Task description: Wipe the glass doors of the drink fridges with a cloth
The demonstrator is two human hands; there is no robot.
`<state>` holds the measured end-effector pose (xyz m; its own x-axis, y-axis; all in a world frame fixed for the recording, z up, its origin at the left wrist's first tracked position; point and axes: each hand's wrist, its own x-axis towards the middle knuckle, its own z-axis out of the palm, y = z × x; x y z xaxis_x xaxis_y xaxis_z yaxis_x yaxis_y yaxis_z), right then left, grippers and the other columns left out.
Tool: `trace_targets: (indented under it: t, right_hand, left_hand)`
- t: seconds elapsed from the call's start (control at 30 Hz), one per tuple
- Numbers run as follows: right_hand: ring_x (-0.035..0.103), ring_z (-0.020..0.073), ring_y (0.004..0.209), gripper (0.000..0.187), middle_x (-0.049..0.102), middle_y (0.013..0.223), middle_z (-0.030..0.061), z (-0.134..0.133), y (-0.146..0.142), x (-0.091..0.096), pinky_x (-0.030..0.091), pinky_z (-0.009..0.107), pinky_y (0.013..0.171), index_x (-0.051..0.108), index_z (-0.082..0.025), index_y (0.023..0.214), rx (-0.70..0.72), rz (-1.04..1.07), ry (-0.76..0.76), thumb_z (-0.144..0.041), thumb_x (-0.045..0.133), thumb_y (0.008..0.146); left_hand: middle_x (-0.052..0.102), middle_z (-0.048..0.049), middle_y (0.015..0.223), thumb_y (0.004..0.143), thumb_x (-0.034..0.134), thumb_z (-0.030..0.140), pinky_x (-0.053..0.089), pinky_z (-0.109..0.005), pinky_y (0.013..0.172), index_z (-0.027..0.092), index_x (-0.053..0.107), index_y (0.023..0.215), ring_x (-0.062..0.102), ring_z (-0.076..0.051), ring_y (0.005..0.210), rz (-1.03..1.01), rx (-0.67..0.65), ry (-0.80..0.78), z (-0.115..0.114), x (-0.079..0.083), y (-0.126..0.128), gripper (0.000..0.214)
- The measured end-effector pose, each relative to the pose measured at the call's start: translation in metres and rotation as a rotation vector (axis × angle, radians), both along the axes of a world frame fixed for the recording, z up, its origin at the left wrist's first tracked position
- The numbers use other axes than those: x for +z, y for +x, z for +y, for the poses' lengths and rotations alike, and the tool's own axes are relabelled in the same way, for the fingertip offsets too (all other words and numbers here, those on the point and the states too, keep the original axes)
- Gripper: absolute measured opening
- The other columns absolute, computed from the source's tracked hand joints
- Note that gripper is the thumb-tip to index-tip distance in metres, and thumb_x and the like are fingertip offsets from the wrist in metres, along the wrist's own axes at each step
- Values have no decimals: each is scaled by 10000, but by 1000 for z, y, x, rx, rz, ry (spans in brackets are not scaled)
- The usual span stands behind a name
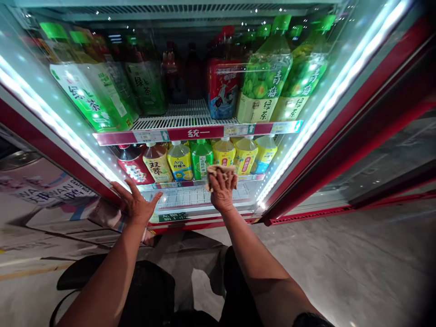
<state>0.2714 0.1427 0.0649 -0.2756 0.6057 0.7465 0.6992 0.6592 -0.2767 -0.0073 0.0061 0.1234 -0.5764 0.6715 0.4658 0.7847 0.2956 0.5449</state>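
My right hand (223,188) presses a folded beige-brown cloth (218,171) against the glass front of a lit drinks fridge, over the lower row of bottles. Its fingers lie across the cloth. My left hand (138,202), fingers spread and thumb out, rests at the lower left of the fridge front, by the red door frame (73,150). It holds nothing. Behind the glass, near the cloth, stand a green bottle (202,159) and a yellow-labelled bottle (245,155). The contact under my left palm is hidden.
A red shelf strip (190,132) with price tags crosses the fridge; large green tea bottles (265,77) stand above it. Printed cartons (51,193) are stacked at left. Another red-framed fridge (374,159) adjoins at right. Grey floor (340,263) lies below.
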Motion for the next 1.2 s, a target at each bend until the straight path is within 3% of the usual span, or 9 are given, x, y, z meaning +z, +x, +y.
trace_targets:
  t: [0.17,0.23,0.37,0.47,0.7,0.83,1.0,1.1,1.2]
  right_hand:
    - [-17,360,1634,715,122,1747,217,11,26,18,70,796,1213,286,-121,1637,-279,291,37,-250,430,949]
    - [-27,348,1632,714,132,1740,220,4,18,18,59,792,1212,261,-125,1640,-260,263,50,-263,427,959]
    - [-63,334,1625,649,304,1693,170,-8,4,2,43,747,1238,454,-199,1557,-135,82,58,-255,502,912]
    - [-15,332,1625,619,357,1661,175,3,21,0,55,745,1237,495,-214,1526,-185,109,34,-236,494,907]
    - [23,299,1628,669,139,1708,297,35,70,26,106,681,1264,181,-52,1637,-491,620,-25,-338,296,1043]
    - [-17,318,1628,690,95,1706,311,14,37,9,146,703,1250,187,-33,1628,-374,559,-38,-320,350,1023]
    - [112,327,1615,592,318,1649,251,5,26,-12,141,716,1246,446,-124,1527,-148,355,-88,-326,456,970]
    - [171,285,1604,590,316,1646,246,23,59,-4,156,636,1281,416,-106,1534,-366,674,-161,-349,383,997]
    - [60,262,1625,686,122,1699,268,38,90,6,127,625,1290,139,-67,1627,-506,817,-163,-359,275,1022]
  left_hand:
    - [-357,-245,1655,737,771,589,-83,-624,1260,86,-75,1652,-353,-408,1525,-58,-12,28,6,-3,7,1343]
    - [-368,-283,1635,752,718,679,-139,-636,1238,36,-110,1636,-382,-411,1510,-82,-1,35,10,0,14,1371]
    - [-338,-331,1629,818,612,736,-175,-604,1239,-61,-101,1608,-401,-379,1510,-92,7,86,13,7,28,1330]
    - [-303,-293,1662,873,567,697,-145,-593,1262,-27,-110,1621,-372,-348,1534,-93,-19,138,11,8,38,1241]
    - [-322,-175,1691,845,657,634,-137,-666,1240,139,34,1674,-335,-382,1549,32,-95,146,17,9,52,1150]
    - [-346,-137,1687,788,730,642,-171,-681,1218,194,60,1680,-380,-389,1521,38,-74,133,23,14,56,1203]
    - [-328,-188,1684,720,785,650,-179,-670,1214,170,74,1675,-349,-418,1530,-1,-69,121,23,17,57,1284]
    - [-318,-220,1679,700,800,644,-180,-663,1209,139,92,1667,-349,-431,1527,-22,-80,102,22,16,54,1300]
    - [-335,-276,1649,657,806,652,-210,-660,1187,62,98,1648,-363,-469,1508,-32,-82,84,25,9,47,1355]
